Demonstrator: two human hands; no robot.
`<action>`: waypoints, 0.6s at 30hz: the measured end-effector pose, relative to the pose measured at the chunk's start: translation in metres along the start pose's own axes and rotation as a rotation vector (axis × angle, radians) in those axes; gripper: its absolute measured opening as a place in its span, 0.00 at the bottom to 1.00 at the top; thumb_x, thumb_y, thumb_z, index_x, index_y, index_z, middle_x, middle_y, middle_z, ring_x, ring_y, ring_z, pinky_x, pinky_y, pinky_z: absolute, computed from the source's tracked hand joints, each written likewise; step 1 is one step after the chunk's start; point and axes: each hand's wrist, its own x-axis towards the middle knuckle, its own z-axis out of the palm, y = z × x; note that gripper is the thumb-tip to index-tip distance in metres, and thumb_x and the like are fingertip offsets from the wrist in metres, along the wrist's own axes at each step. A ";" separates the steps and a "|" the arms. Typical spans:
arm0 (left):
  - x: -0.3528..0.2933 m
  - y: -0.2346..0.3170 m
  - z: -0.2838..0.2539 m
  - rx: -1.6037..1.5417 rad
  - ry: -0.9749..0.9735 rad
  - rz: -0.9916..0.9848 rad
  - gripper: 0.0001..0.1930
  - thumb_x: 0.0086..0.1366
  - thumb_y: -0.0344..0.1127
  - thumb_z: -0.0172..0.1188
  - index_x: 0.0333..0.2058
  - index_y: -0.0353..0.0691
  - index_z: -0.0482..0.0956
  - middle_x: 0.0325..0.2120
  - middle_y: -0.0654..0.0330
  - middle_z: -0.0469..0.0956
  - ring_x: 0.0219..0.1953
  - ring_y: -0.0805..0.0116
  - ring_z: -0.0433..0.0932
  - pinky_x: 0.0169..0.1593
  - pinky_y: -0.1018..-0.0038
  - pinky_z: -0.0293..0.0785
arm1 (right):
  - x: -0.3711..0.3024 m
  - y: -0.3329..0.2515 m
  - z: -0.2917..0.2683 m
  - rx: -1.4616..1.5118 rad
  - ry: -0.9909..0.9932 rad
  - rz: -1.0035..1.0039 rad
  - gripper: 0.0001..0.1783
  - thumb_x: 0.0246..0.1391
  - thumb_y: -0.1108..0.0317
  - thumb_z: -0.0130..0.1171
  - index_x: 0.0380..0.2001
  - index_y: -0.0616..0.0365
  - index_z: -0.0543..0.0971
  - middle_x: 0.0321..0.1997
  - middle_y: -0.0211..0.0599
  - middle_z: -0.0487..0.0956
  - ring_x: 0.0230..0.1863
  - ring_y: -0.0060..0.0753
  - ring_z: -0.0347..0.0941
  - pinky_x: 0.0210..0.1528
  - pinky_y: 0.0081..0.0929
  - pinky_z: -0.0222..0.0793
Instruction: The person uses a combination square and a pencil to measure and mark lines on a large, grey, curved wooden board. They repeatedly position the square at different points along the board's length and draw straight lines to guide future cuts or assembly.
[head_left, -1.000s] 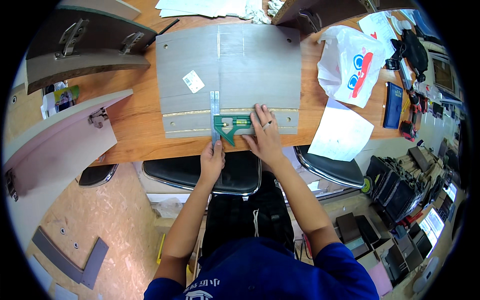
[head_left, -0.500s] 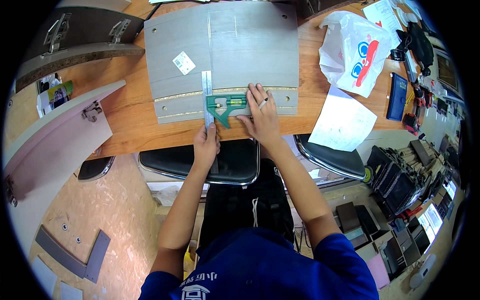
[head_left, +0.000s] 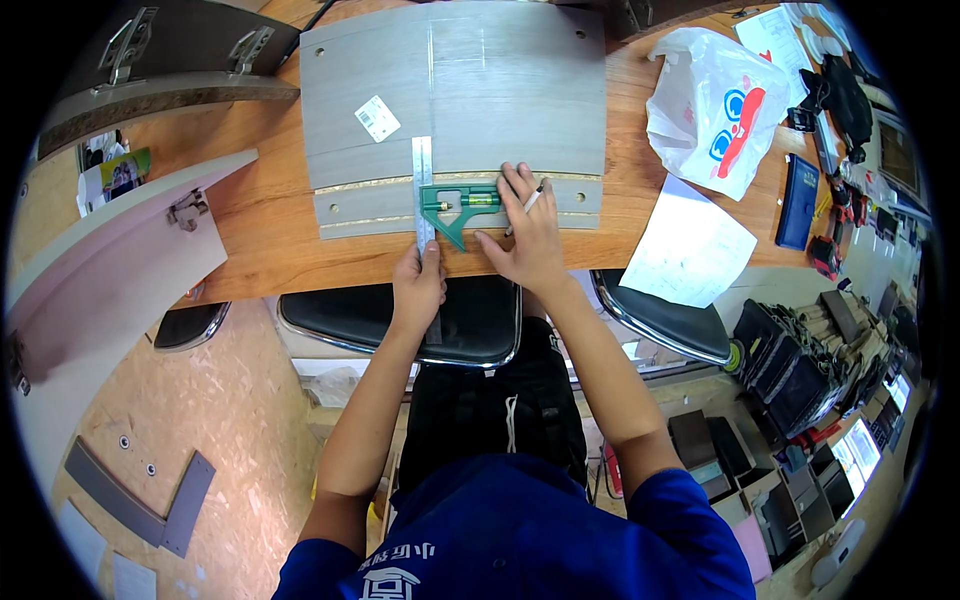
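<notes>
Watching through the head cam from afar, clock centred on the green square head (head_left: 480, 200). Nearest me is the black stool seat (head_left: 470, 325) at 7, under the edge of the wooden surface (head_left: 265, 255).

Just above it, my left hand (head_left: 420, 285) is pinching the steel rule (head_left: 421, 165) near the panel's near edge, thumb on top, I reckon so the blade can't swing. My right hand (head_left: 528, 235), at 4, has its fingers spread over the head's right end, probably to keep it flat. Can't tell how hard it's pressing. There's a slim pale pen (head_left: 532, 203), or something like one, tucked in those fingers, handy without putting the tool down.

The square lies over the near part of the grey panel (head_left: 520, 110), blade running 12 to 6 across a tan line, head roughly along it. White label's (head_left: 378, 118) between 10 and 11.

Loose paper (head_left: 690, 245) at 3 overhangs the surface edge, with the plastic bag (head_left: 710, 110) at 2, both off the panel, so they don't crowd the hands. Dark hinged board (head_left: 180, 50) sits farther off at 10.
</notes>
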 end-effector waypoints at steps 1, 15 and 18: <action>0.000 -0.001 -0.001 -0.007 0.001 0.013 0.14 0.79 0.46 0.50 0.36 0.45 0.69 0.17 0.70 0.62 0.14 0.82 0.59 0.17 0.81 0.56 | 0.004 -0.003 -0.001 0.016 0.006 -0.024 0.39 0.50 0.64 0.72 0.64 0.64 0.69 0.70 0.52 0.68 0.73 0.58 0.59 0.72 0.61 0.53; -0.043 -0.001 -0.002 0.040 -0.045 0.144 0.13 0.78 0.45 0.53 0.36 0.43 0.71 0.18 0.73 0.64 0.17 0.85 0.60 0.19 0.84 0.56 | 0.073 -0.040 -0.049 0.539 -0.573 0.304 0.15 0.53 0.68 0.72 0.40 0.65 0.81 0.34 0.43 0.86 0.39 0.36 0.84 0.47 0.30 0.77; -0.045 0.000 -0.011 0.205 -0.028 0.260 0.14 0.78 0.44 0.54 0.34 0.42 0.71 0.18 0.73 0.64 0.18 0.85 0.62 0.21 0.84 0.58 | 0.082 -0.028 -0.048 0.741 -0.828 0.432 0.10 0.55 0.72 0.69 0.37 0.66 0.81 0.36 0.42 0.87 0.43 0.32 0.84 0.48 0.29 0.77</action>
